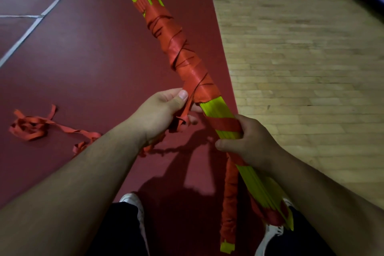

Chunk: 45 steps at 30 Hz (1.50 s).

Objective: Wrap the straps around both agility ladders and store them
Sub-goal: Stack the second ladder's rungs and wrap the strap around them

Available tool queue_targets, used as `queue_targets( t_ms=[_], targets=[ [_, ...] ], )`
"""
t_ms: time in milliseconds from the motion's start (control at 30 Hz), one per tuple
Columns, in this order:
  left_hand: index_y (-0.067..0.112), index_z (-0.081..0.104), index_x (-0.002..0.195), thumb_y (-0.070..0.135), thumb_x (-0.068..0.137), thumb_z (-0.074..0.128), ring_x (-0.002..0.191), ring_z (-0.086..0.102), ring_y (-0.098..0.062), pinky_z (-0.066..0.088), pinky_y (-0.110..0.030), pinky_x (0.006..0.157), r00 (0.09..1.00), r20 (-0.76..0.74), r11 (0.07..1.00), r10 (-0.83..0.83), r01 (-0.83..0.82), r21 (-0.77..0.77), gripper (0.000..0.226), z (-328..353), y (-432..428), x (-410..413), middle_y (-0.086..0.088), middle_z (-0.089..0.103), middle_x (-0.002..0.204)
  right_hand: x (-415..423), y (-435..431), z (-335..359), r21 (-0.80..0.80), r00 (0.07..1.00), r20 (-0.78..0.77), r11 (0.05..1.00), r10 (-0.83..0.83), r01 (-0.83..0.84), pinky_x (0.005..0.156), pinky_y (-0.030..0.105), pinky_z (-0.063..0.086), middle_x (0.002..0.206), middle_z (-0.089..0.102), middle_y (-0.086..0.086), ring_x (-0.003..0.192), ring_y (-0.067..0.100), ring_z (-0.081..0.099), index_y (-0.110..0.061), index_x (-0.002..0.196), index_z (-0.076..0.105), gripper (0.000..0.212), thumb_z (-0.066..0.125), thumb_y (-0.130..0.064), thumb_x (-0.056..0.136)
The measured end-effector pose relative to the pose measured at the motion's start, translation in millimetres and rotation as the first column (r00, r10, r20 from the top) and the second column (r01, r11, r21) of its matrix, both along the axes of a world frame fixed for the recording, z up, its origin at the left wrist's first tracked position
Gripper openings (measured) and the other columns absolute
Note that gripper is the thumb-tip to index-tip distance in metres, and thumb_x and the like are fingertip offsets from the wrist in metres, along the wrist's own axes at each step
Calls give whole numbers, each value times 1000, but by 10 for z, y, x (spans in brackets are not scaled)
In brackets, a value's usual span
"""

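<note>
Right hand (249, 143) grips the ladder bundle (216, 110) steady, left hand (164, 110) pinches the strap (184, 113) taut, probably so wraps sit tight.

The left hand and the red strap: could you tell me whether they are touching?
Touching. The head view shows the left hand pinching the red strap between thumb and fingers, beside the ladder bundle.

The left hand (160, 112), right hand (251, 143) and both forearms (83, 172) are bare. At the bottom of the frame, dark trousers (116, 233) meet white shoes (135, 203), one either side of centre.
</note>
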State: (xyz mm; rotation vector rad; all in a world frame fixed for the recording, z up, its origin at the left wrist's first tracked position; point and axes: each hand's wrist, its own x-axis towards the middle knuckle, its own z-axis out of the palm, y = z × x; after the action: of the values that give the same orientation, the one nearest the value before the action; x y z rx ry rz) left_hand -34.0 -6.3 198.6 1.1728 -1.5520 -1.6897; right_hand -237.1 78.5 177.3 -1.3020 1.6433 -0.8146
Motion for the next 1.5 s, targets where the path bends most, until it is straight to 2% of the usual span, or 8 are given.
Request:
queue_targets(
  t_ms=[200,367,600,800,900,1233,1400,1500],
  targets=[
    [15,52,88,8,104,33,48,42,-15,43,-33,62,984,-140,989,113,-98,110,26,3,6,-58,1,45,55,18,-23,-2,24,993,119,999,23,-26,72,53,57,88,71,17,75,37,69,-24,98,71,47,82,-35,54],
    [20,47,80,60,94,39,44,36,-11,45,-36,69,995,-90,999,43,-41,23,43,14,45,-47,4,43,57,8,-22,-14,75,973,224,994,58,-77,62,42,50,76,64,8,65,22,60,-24,97,71,44,83,-31,55],
    [13,60,86,70,87,47,50,48,-10,37,-42,71,997,-77,999,24,-22,29,58,-128,20,-10,3,54,58,11,24,54,146,927,327,959,183,-241,54,26,50,69,66,-1,60,12,62,-18,100,68,35,74,-13,66],
    [15,49,79,74,81,55,46,45,-14,33,-30,49,961,-7,960,278,-278,-38,59,-155,24,-97,0,50,52,62,-3,49,158,976,72,964,204,-213,64,26,56,89,72,-2,72,12,71,-21,118,62,45,85,-26,79],
    [15,48,79,65,83,61,45,45,-13,34,-27,47,975,-19,974,219,-220,-49,52,-159,-5,-50,2,51,50,28,-19,-13,74,973,-178,988,147,-136,79,35,58,88,73,-10,81,8,70,-33,120,64,50,85,-34,74],
    [10,59,99,16,98,59,54,59,-5,44,-14,50,995,-102,991,8,-22,-131,6,26,-39,32,-5,64,73,-12,9,90,-15,999,45,1000,14,-13,71,54,55,72,68,17,63,28,64,-26,83,71,19,77,-27,65],
    [9,59,74,30,92,69,46,50,-8,40,-17,45,978,170,924,119,-47,-380,29,29,-48,88,-2,65,62,-72,-41,26,-37,999,35,998,-41,42,71,53,57,70,71,14,63,29,69,-21,81,70,14,80,-11,76],
    [1,59,77,39,92,62,55,47,-17,42,-30,58,998,-15,945,57,-59,-322,42,60,-8,119,-7,55,63,-99,-51,16,-3,993,99,998,-70,71,69,53,58,71,72,12,60,31,69,-21,83,71,18,78,-24,67]
  ],
)
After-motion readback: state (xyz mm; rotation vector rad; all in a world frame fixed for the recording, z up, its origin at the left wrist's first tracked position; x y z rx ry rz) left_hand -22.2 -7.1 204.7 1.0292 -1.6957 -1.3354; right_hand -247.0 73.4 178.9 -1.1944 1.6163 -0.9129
